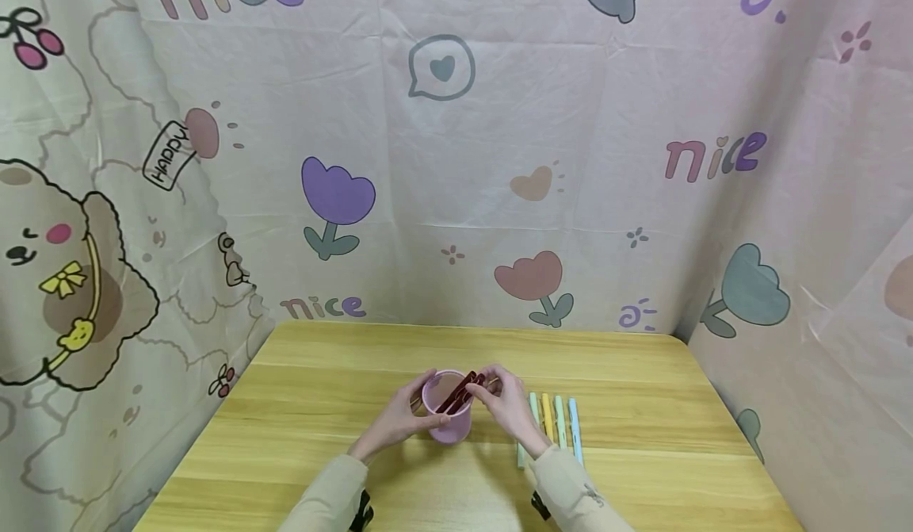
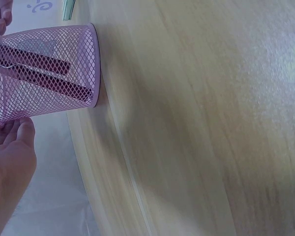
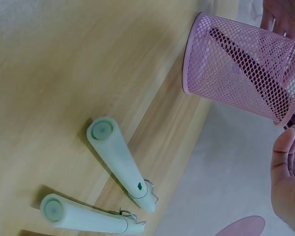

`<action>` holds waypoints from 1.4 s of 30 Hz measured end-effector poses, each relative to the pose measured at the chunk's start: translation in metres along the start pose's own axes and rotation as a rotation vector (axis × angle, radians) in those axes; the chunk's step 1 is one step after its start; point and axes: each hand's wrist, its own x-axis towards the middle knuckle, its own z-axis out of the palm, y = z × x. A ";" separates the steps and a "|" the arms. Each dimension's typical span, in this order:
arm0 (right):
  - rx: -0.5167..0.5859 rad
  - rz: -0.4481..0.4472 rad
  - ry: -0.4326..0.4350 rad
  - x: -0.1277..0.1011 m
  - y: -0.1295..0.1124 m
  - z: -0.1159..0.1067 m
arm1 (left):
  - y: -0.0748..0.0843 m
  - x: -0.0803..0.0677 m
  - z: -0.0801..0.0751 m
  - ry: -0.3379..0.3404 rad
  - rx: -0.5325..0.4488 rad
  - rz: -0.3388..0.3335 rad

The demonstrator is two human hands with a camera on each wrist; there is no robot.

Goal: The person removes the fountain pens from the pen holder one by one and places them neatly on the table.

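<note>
A pink mesh pen holder [image 1: 451, 434] stands on the table in front of the person. My left hand [image 1: 402, 422] grips it near the rim, thumb on the near side and fingers round the far side. Dark red pens [image 1: 455, 394] lean inside it, their upper ends sticking out over the right of the rim. Those upper ends are pinched by my right hand [image 1: 505, 402]. Through the mesh in the left wrist view, two dark pens [image 2: 54, 86] slant down, one reaching close to the base [image 2: 95, 64].
To the right of the holder, several pastel pens lie side by side, among them a yellow pen [image 1: 548, 415] and a blue pen [image 1: 574, 429]. Light green pens [image 3: 120, 160] with wire clips show in the right wrist view. A printed curtain [image 1: 442, 159] hangs behind the wooden table [image 1: 321, 357].
</note>
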 end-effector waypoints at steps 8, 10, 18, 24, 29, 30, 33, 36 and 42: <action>0.092 0.023 0.052 -0.005 -0.010 0.000 | 0.000 0.001 0.000 0.000 -0.002 0.000; 0.108 0.023 0.060 -0.005 -0.010 0.000 | 0.000 0.001 0.000 -0.002 -0.005 -0.003; 0.079 0.030 0.113 -0.009 -0.017 0.000 | -0.001 0.000 0.000 -0.003 -0.007 -0.011; 0.138 0.046 0.116 -0.012 -0.023 -0.003 | 0.001 0.000 0.000 0.001 -0.009 -0.016; 0.205 0.041 0.088 -0.012 -0.017 -0.008 | 0.002 0.000 0.000 0.005 -0.016 -0.022; 0.217 0.036 0.082 -0.012 -0.016 -0.009 | 0.001 0.000 0.000 0.005 -0.018 -0.022; 0.240 0.013 0.074 -0.012 -0.015 -0.011 | 0.001 0.000 0.000 0.005 -0.020 -0.023; 0.250 -0.012 0.079 -0.013 -0.014 -0.012 | 0.001 0.000 0.000 0.003 -0.018 -0.019; 0.275 -0.037 0.090 -0.014 -0.012 -0.014 | 0.002 -0.001 0.000 0.002 -0.017 -0.020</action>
